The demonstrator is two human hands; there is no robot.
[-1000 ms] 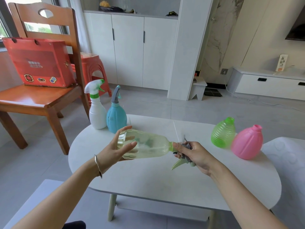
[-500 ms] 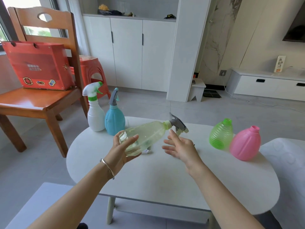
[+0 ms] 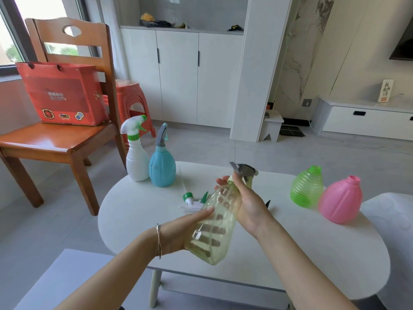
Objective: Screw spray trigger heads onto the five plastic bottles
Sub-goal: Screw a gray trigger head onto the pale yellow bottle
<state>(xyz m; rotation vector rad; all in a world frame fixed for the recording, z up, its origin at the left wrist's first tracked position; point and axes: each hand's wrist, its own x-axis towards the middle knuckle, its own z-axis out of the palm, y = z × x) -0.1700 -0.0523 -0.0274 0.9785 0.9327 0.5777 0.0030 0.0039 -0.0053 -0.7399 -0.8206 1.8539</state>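
Half a second ago: pale yellow bottle [image 3: 215,222] nearly level, gripped at its base by the left hand [image 3: 185,229] alone, right hand [image 3: 248,204] open and apart from it. Now: tilted steeply, base toward the camera, neck up and away, grey trigger head [image 3: 243,171] seated on the neck, both hands on it, held above the tabletop [image 3: 138,211]. At the far left of the tabletop, upright and just beside each other: white bottle [image 3: 136,162] with a white-and-green trigger head, blue bottle [image 3: 162,167] with a grey one. At the right, touching each other and uncapped: green ribbed bottle [image 3: 306,187] and pink bottle [image 3: 340,201]. Lying loose beyond the held bottle, partly hidden by it and by the left fingers: white trigger head with green collar [image 3: 190,201]. Just right of the right wrist, a dark tip of another piece, too hidden to identify. Beyond the tabletop on the left, wooden chair [image 3: 67,144] carrying a red box [image 3: 62,95]. Left hand: curled round the lower body of the yellow bottle from the left, fingers showing through the plastic. Right hand: closed round the shoulder and neck just under the trigger head, fingertips emerging at the far side.
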